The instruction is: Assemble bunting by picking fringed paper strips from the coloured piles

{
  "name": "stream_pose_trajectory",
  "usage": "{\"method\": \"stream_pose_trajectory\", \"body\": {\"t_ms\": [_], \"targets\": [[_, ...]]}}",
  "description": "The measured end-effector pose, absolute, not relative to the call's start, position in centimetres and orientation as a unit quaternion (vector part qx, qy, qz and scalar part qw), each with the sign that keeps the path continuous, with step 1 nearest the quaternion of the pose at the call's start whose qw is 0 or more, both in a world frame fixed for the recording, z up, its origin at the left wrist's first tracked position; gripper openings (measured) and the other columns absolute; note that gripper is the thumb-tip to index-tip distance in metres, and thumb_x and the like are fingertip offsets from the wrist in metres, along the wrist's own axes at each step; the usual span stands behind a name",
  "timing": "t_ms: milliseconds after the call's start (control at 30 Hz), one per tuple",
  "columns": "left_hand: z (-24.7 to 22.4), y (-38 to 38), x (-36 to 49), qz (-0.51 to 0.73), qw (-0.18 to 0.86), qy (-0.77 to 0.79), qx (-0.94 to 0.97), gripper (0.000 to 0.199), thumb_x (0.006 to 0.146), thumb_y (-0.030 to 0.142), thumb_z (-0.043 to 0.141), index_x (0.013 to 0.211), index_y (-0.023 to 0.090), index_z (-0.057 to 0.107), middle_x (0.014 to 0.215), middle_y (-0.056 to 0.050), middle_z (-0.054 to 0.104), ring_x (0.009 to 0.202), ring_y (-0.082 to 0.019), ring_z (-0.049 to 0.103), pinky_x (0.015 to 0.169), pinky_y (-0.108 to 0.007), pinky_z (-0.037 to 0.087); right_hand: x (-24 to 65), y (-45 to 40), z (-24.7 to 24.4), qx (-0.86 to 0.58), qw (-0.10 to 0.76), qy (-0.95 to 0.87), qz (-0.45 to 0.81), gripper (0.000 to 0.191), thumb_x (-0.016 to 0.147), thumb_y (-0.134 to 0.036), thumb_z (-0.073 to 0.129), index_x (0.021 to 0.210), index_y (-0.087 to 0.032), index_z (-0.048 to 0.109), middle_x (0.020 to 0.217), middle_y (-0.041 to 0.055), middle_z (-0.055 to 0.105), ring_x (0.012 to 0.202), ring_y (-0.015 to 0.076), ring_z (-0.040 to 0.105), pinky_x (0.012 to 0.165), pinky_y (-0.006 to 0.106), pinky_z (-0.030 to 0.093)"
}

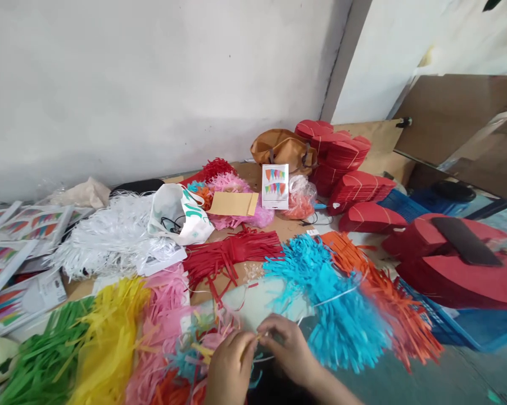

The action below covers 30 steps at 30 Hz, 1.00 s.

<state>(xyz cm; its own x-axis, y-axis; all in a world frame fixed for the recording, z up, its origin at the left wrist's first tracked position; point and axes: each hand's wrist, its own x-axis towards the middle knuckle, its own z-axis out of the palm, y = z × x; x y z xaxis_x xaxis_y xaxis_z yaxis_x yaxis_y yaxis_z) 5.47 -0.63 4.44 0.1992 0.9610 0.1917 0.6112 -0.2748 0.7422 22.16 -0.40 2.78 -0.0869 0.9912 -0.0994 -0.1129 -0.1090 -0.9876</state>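
At the bottom centre, my left hand (232, 363) and my right hand (288, 347) meet at the fingertips, both closed in a pinch. Between them is a small yellowish bit, too small to name, with a thin white cord (265, 358) beside it. Close to my left hand lie mixed tissue strips in pink, yellow, blue and orange. Blue tissue fringe (346, 320) is spread right of my right hand, with orange fringe (399, 309) beyond it. Dark red fringe (232, 250) lies ahead of my hands. Pink (164, 309), yellow (110, 337) and green fringe (51, 349) fan out at the left.
White fringe (105, 236) and a white bag (180, 216) lie at the back left, near printed packets (9, 264). A printed card (275, 188) stands before a brown bag (279, 147). Red paper stacks (358, 191) and a blue basket (468, 332) are at the right.
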Motion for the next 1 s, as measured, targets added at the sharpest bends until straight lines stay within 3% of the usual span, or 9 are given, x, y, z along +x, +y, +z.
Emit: {"method": "stream_pose_trajectory", "body": {"t_ms": [200,300,567,733,900,1000], "targets": [[4.0,-1.4,5.9,0.36,0.353,0.553,0.663,0.031,0.084,0.055,0.059,0.084,0.025,0.067,0.069,0.002,0.072,0.063,-0.014,0.07,0.058,-0.019,0.054,22.8,-0.9,2.7,-0.401,0.471,-0.31,0.722,0.031,0.06,-0.037,0.089,0.078,-0.018,0.072,0.07,0.0001,0.067,0.062,0.0123,0.058,0.062,0.024,0.045],[4.0,-1.1,5.9,0.356,0.347,0.514,0.699,0.029,0.083,0.054,0.062,0.085,0.027,0.071,0.071,0.001,0.074,0.064,-0.014,0.07,0.061,-0.018,0.054,23.2,-0.9,3.1,-0.428,0.482,-0.374,0.667,0.025,0.062,-0.038,0.088,0.067,-0.017,0.075,0.068,0.0005,0.064,0.063,0.0121,0.056,0.061,0.023,0.042],[3.9,-0.1,5.4,0.312,0.407,0.51,0.69,0.023,0.083,0.045,0.064,0.077,0.025,0.073,0.074,-0.001,0.075,0.067,-0.015,0.07,0.065,-0.019,0.055,24.3,-0.8,3.1,-0.491,0.497,-0.443,0.562,0.029,0.076,-0.045,0.075,0.07,-0.017,0.073,0.069,0.0013,0.062,0.067,0.014,0.055,0.064,0.024,0.042],[3.1,-0.6,6.3,0.386,0.474,0.566,0.554,0.032,0.074,0.053,0.07,0.084,0.022,0.072,0.081,-0.004,0.074,0.076,-0.019,0.069,0.072,-0.024,0.056,23.9,-0.6,3.0,-0.518,0.498,-0.378,0.583,0.033,0.072,-0.05,0.077,0.071,-0.017,0.072,0.068,0.0017,0.065,0.067,0.0157,0.057,0.065,0.026,0.044],[3.5,-0.4,7.8,0.382,0.625,0.564,0.382,0.044,0.066,0.061,0.074,0.078,0.018,0.069,0.061,0.001,0.064,0.059,-0.014,0.061,0.056,-0.022,0.05,23.1,-0.5,3.6,-0.475,0.508,-0.306,0.65,0.035,0.066,-0.049,0.082,0.079,-0.017,0.075,0.071,0.0038,0.071,0.066,0.0168,0.062,0.067,0.028,0.048],[3.9,-0.2,8.2,0.385,0.651,0.547,0.36,0.044,0.063,0.057,0.079,0.079,0.018,0.069,0.062,0.001,0.064,0.06,-0.014,0.061,0.06,-0.022,0.05,23.0,-0.3,4.1,-0.506,0.496,-0.334,0.622,0.032,0.07,-0.049,0.077,0.072,-0.017,0.076,0.065,0.0032,0.069,0.062,0.0155,0.06,0.063,0.026,0.047]]}}
